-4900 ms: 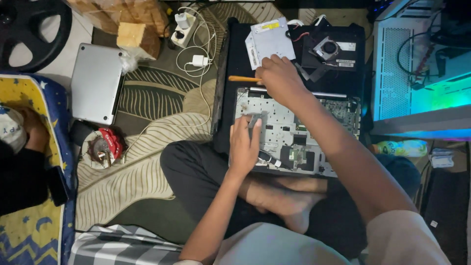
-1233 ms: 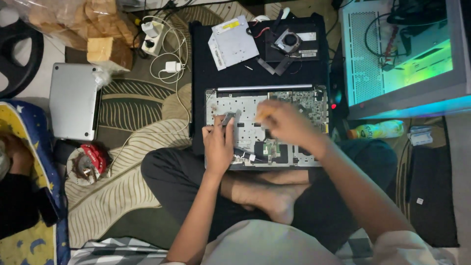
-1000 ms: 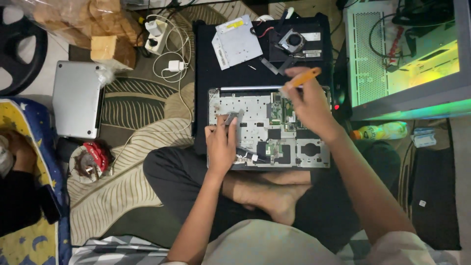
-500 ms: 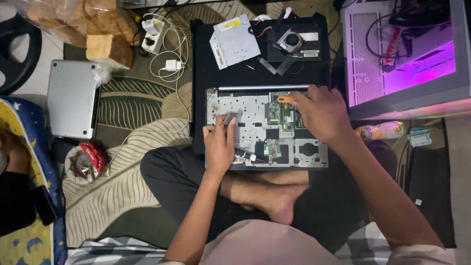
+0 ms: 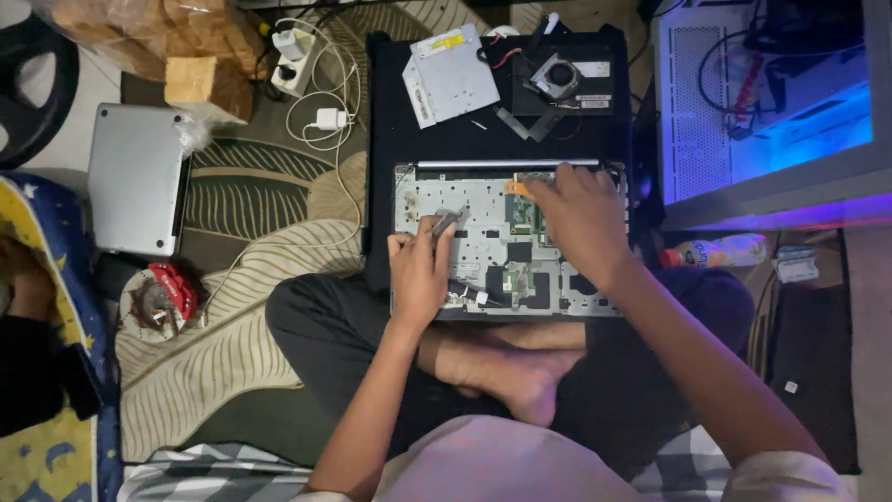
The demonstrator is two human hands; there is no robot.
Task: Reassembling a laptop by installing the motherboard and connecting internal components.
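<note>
now the right hand (image 5: 581,218) has slid lower, gripping the orange screwdriver (image 5: 517,188) over the laptop chassis (image 5: 483,242).

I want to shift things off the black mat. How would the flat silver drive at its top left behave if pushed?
The silver optical drive looks thin, flat and rigid, so it would probably slide, not roll or tip. Its metal casing seems light; lying apart from the fan, it likely moves alone.

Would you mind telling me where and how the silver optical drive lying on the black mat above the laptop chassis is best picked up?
Take the silver optical drive by its two long edges, coming from above. It lies flat and slightly tilted on the black mat, a thin slab whose top face offers no grip. The side toward the fan assembly looks tighter, so approach from the left.
</note>
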